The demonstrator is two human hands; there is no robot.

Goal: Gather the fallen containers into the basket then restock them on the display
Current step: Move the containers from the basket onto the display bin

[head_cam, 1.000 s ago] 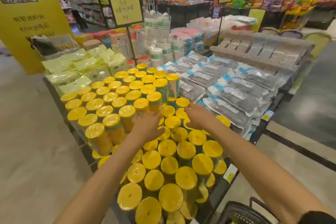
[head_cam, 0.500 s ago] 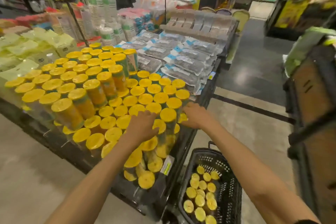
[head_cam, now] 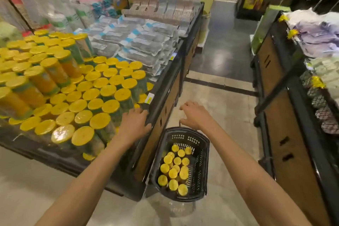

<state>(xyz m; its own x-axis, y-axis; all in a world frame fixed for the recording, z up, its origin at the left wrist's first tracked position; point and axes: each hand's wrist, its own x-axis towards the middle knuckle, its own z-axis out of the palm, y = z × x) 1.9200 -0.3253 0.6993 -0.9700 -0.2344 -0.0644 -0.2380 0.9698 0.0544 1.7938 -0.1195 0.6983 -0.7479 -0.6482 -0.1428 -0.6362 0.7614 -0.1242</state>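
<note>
**Item: restocking stage, basket loaded.**

- Basket [head_cam: 202,159]: black, slotted walls. It stands on the floor at lower centre, just beside the display's end panel, probably parked there so each lift is short.
- Containers in basket [head_cam: 175,168]: yellow lids up, packed upright in the near half. The far end is bare.
- Display [head_cam: 166,86]: a black-rimmed table filling the left of the frame.
- Containers on display [head_cam: 91,95]: tight rows of yellow lids, with a taller tier at upper left.
- Bagged goods [head_cam: 145,44]: stacked at upper centre, behind the containers.
- Left hand [head_cam: 134,124]: centre frame. It rests flat on the display's corner rim with fingers spread and grasps nothing, likely bracing.
- Right hand [head_cam: 195,115]: it hovers above the basket's far end, clear of it. The fingers are loosely curled and hold nothing.
- Edges: the raised rim at the corner lies between basket and rows, so a container must be lifted over it.
- Open room: the floor aisle [head_cam: 231,112] at centre right is free. The opposite shelf unit [head_cam: 286,134] stands well apart at right.
- Whether empty slots remain by the corner cannot be told.
</note>
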